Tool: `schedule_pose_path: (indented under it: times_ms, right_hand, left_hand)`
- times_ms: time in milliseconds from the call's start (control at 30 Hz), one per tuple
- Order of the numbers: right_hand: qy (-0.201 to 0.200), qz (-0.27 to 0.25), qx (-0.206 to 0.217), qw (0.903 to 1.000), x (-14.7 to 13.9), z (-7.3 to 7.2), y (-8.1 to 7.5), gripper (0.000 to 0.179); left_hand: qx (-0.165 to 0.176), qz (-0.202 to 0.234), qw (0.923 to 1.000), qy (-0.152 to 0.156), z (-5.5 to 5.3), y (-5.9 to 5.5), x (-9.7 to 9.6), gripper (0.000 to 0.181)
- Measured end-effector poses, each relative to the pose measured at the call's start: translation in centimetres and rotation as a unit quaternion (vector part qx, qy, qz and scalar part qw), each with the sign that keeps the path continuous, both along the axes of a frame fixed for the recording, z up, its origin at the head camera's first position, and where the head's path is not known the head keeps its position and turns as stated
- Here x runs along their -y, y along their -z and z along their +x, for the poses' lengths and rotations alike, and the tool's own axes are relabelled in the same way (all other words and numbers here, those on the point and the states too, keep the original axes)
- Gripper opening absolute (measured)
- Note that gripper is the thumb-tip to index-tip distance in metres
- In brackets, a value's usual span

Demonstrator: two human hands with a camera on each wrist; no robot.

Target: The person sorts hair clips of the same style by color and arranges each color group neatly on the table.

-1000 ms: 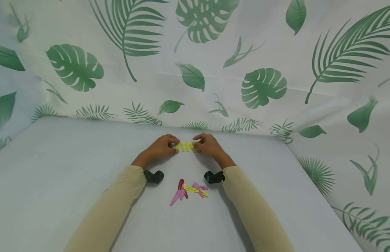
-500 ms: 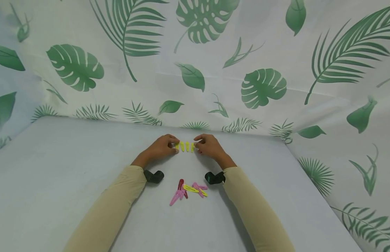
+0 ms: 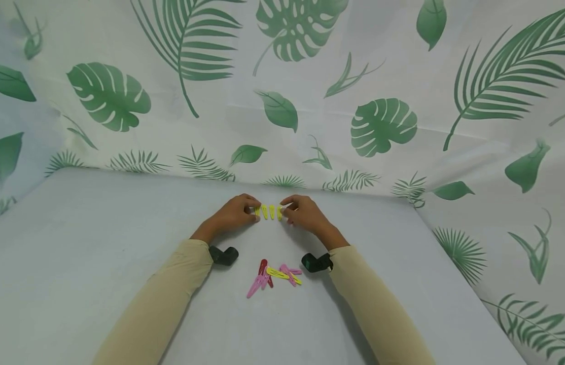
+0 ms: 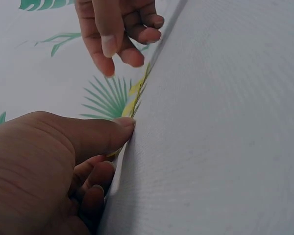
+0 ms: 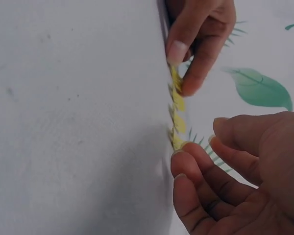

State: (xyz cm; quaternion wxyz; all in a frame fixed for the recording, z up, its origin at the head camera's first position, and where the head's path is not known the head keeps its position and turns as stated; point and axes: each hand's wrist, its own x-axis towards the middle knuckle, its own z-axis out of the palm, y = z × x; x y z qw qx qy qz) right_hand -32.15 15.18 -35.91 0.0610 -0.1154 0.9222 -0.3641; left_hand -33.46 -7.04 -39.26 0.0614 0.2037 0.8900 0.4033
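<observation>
A person's left hand [image 3: 235, 211] pinches a slim yellow teardrop-shaped hair clip [image 3: 257, 211] between thumb and fingers, three matching clips [image 3: 272, 212] lined up right of that grip. The right hand [image 3: 305, 212], thumb and fingers parted, is at the last; a pink, red and yellow clip pile [image 3: 277, 274] lies nearer the camera.

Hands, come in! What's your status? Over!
Left hand pinches end clip. Right hand beside opposite end. Four yellow clips lined up. Pile apart, likely not blocking.
</observation>
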Motion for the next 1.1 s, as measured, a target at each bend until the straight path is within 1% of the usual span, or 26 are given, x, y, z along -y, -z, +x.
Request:
schedule_pose_path:
  times_ms: [133, 200, 267, 333, 433, 567, 733, 867, 1100]
  right_hand:
    - [-0.042, 0.008, -0.017, 0.9990, -0.4, 0.9, -0.6, 0.026]
    - [-0.067, 0.002, -0.017, 0.9976, -0.6, 1.3, -0.8, 0.025]
    - [-0.090, -0.007, -0.009, 0.9958, -0.8, 1.8, -0.9, 0.024]
    - [-0.106, -0.016, 0.004, 0.9943, -1.0, 2.4, -1.1, 0.023]
    - [-0.116, -0.028, 0.018, 0.9927, -1.2, 3.1, -1.3, 0.023]
    - [-0.131, -0.042, 0.025, 0.9901, -1.5, 4.0, -1.6, 0.024]
    - [-0.158, -0.058, 0.012, 0.9856, -1.9, 5.0, -1.8, 0.026]
    - [-0.162, -0.074, 0.011, 0.9839, -2.4, 5.5, -1.3, 0.025]
    - [-0.169, -0.066, 0.026, 0.9831, -2.7, 6.9, -0.5, 0.019]
  left_hand:
    - [0.001, 0.004, 1.0000, -0.002, 0.1, -0.1, -0.1, 0.045]
    - [-0.001, 0.006, 1.0000, -0.002, 0.1, -0.2, -0.1, 0.045]
    - [-0.004, 0.005, 1.0000, -0.001, 0.1, -0.3, -0.1, 0.045]
    - [-0.005, 0.003, 1.0000, 0.000, 0.1, -0.3, -0.1, 0.045]
    - [-0.005, 0.000, 1.0000, -0.002, 0.2, -0.4, 0.0, 0.046]
    - [0.002, -0.004, 0.9999, -0.011, 0.3, -0.4, 0.1, 0.046]
    - [0.002, -0.004, 0.9999, -0.011, 0.3, -0.3, 0.0, 0.046]
    - [-0.004, -0.007, 0.9999, -0.007, 0.2, -0.2, -0.1, 0.046]
    - [-0.006, -0.009, 0.9999, -0.007, 0.3, -0.3, -0.3, 0.046]
